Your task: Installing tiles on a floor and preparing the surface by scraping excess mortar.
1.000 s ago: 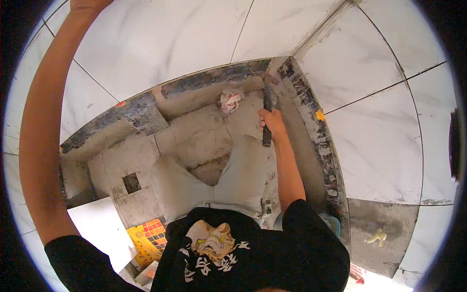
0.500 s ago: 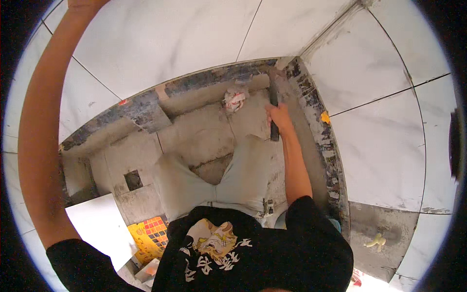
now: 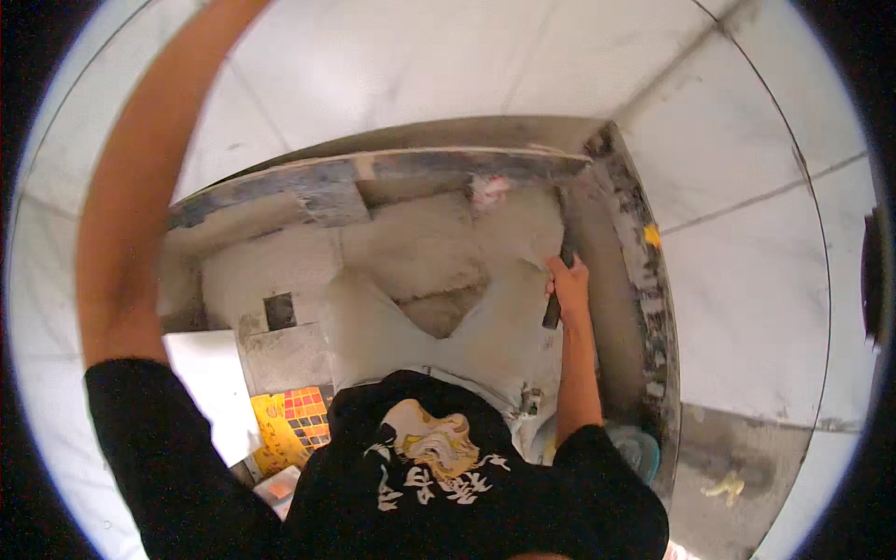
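My right hand [image 3: 569,282] is closed around a dark, straight-handled tool [image 3: 553,314]. One end of it shows below my fist; its far end is blurred against the grey floor, so its kind is unclear. My left forearm [image 3: 140,205] rises past the white wall tiles [image 3: 373,65] and leaves through the top edge, with the hand out of the picture. Below those tiles runs a grey strip [image 3: 392,138], above a dark, rough ledge [image 3: 271,191]. A crumpled white and red wrapper [image 3: 489,190] lies by the ledge, beyond my right hand.
My knees are over grey floor tiles [image 3: 280,359] with a square dark hole [image 3: 279,312]. On the left are a white panel [image 3: 210,387] and an orange checkered package [image 3: 289,429]. A bluish bucket [image 3: 639,453] stands by my right elbow. Tiled wall [image 3: 747,299] rises on the right.
My right hand has drawn the tool back toward me. My left hand has gone out through the top edge. The view has shifted, and a grey strip now shows between wall tiles and ledge.
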The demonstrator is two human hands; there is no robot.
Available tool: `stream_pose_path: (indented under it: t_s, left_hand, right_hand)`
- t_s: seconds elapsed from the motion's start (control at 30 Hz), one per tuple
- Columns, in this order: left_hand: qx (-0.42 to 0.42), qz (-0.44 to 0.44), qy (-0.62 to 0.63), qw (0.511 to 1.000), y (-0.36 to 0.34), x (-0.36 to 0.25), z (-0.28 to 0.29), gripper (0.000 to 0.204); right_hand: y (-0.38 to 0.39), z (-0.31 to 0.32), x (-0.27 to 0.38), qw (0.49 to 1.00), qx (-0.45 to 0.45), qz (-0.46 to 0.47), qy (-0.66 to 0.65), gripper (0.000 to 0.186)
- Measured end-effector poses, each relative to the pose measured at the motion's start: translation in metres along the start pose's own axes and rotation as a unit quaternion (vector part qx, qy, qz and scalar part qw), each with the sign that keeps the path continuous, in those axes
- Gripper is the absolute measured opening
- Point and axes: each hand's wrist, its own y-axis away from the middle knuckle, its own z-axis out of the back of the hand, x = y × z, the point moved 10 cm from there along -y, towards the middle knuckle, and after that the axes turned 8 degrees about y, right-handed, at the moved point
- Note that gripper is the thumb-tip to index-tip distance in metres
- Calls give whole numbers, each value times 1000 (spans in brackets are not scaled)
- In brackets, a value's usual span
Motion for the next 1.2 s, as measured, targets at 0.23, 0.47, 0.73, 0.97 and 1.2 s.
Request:
stream_pose_path:
  t_s: [0.23,0.47,0.73,0.97,1.2]
  left_hand:
    - [25,170,494,852,198,-78,-15,24]
    - [496,201,541,649,613,-271,20,28]
    - [355,466,618,525,513,-217,47,34]
    - [299,544,727,295,433,-226,72,70]
    - [-12,743,598,301,527,-145,79,36]
  right_hand:
    - [-26,6,-27,992,-107,59,13,17]
    - [-17,-28,20,978,-158,94,102,39]
    - [18,-66,39,992,-43,121,19,24]
    - [142,-192,68,899,160,316,256,32]
    - [232,-284,111,747,303,529,264,33]
